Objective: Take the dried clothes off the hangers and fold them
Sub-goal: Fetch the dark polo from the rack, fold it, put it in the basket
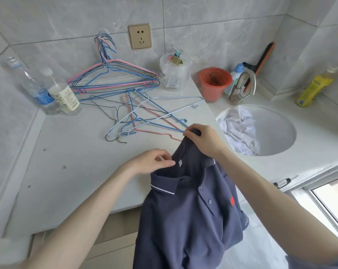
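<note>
1. Polo shirt [191, 220] is a dark slate blue, with a thin white stripe along the collar edge, matching buttons down the placket, a small red mark on the chest and a white label inside the neck.
2. It's held up in the air just off the front edge of the counter [67, 152], with the body hanging down all crumpled.
3. From my end, the left hand [154, 162] pinches the collar right by that label. The right hand [203, 139] sits higher, fingers curled round a bunched-up bit at the shoulder.
4. Loose wire hangers [144, 117] lie tangled on the counter just behind the right hand.
5. Off to the right, a white cloth [240, 131] is wadded up in the sink [280, 117].
6. Stuff I can't make out:
   - There's a pale sliver between the left fingers, and I can't tell what it is.
   - I can't tell whether a hanger is inside the shirt.
   - I can't tell if the right fingertips touch the nearest blue hanger tip or just sit in front of it.
   - The hem is cut off by the bottom of the view, and the far sleeve is mostly tucked behind the body.
</note>
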